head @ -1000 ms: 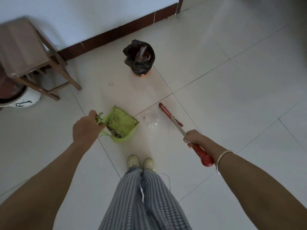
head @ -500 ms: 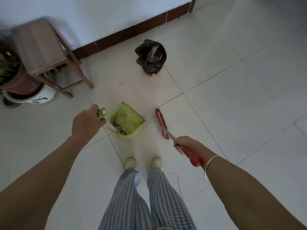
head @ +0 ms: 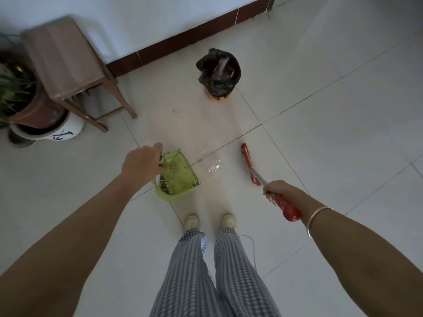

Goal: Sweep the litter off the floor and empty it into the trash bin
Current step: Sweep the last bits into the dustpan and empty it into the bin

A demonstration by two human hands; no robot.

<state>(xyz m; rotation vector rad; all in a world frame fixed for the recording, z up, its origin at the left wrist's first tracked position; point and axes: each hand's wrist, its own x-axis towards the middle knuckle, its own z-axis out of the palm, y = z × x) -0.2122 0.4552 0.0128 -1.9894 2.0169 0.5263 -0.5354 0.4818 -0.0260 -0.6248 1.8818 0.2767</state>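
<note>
My left hand [head: 142, 163] grips the handle of a green dustpan [head: 178, 177] that rests on the tiled floor with dirt inside it. My right hand [head: 278, 191] holds the red handle of a broom [head: 249, 164], whose red head touches the floor to the right of the pan. Between pan and broom lies a crumpled clear plastic wrapper [head: 211, 162]. A small scrap [head: 176, 110] lies farther off on the floor. The trash bin [head: 218, 75], orange with a black bag liner, stands ahead near the wall.
A wooden stool [head: 68, 65] stands at the left by the wall, with a potted plant [head: 25, 104] in a white pot beside it. A dark red skirting board [head: 183, 40] runs along the wall. My feet [head: 210, 221] are just behind the pan.
The broom head has swung to the right, away from the dustpan, leaving the plastic wrapper exposed between them. The dustpan has shifted slightly, and the view has tilted.
</note>
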